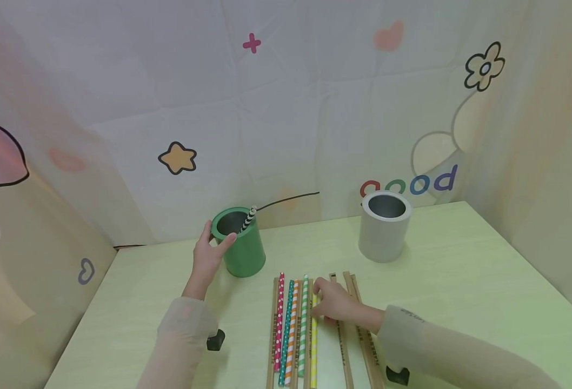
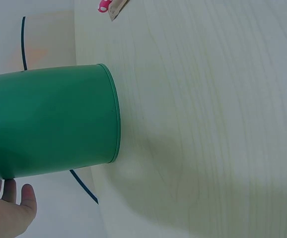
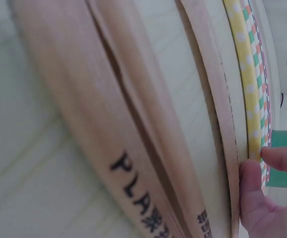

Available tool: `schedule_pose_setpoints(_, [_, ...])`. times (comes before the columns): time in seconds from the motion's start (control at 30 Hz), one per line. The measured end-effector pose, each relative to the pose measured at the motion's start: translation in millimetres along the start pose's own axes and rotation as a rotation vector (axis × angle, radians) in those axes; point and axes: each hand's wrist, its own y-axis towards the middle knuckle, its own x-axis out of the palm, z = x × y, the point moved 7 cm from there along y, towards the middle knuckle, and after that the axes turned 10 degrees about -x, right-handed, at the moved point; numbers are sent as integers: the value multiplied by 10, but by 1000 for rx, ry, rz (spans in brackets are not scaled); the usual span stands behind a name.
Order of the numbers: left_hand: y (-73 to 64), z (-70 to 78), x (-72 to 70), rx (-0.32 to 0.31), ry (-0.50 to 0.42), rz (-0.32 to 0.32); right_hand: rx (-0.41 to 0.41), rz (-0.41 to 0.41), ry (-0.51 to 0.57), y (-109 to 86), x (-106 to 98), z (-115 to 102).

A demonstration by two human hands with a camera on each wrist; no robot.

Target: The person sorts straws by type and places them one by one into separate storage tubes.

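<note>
My left hand (image 1: 205,266) grips a green cylindrical cup (image 1: 245,254) near its rim, with the thumb on the near side. Inside the cup leans a black-and-white striped straw (image 1: 248,218). Between thumb and forefinger, my right hand (image 1: 337,301) pinches a yellow straw with pale dots (image 1: 314,346) lying on the table, close to its far end. Left of it lie a green-striped straw (image 1: 303,329), an orange-striped straw (image 1: 292,335), a teal dotted straw (image 1: 285,335) and a pink dotted straw (image 1: 279,319). In the left wrist view, the cup hides part of the left hand.
Several brown paper-wrapped straws (image 1: 343,346) lie among and to the right of the coloured ones; printed lettering shows on a wrapper (image 3: 128,168). At the back right of the pale table (image 1: 461,281) stands a white cup (image 1: 382,237). A patterned cloth (image 1: 286,108) hangs behind.
</note>
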Motion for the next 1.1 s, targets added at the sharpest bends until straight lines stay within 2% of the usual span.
schedule_pose_setpoints(0.13, [-4, -2, -1, -1, 4, -1, 17, -7, 2, -9, 10, -4])
schedule_pose_setpoints(0.4, [-1, 0, 2, 4, 1, -5, -12, 4, 7, -62, -24, -4])
schedule_pose_setpoints(0.63, [-43, 28, -3, 30, -13, -9, -4, 8, 21, -97, -11, -4])
schedule_pose_setpoints(1.1, [-50, 35, -9, 25, -10, -6, 7, 62, -71, -50, -16, 15])
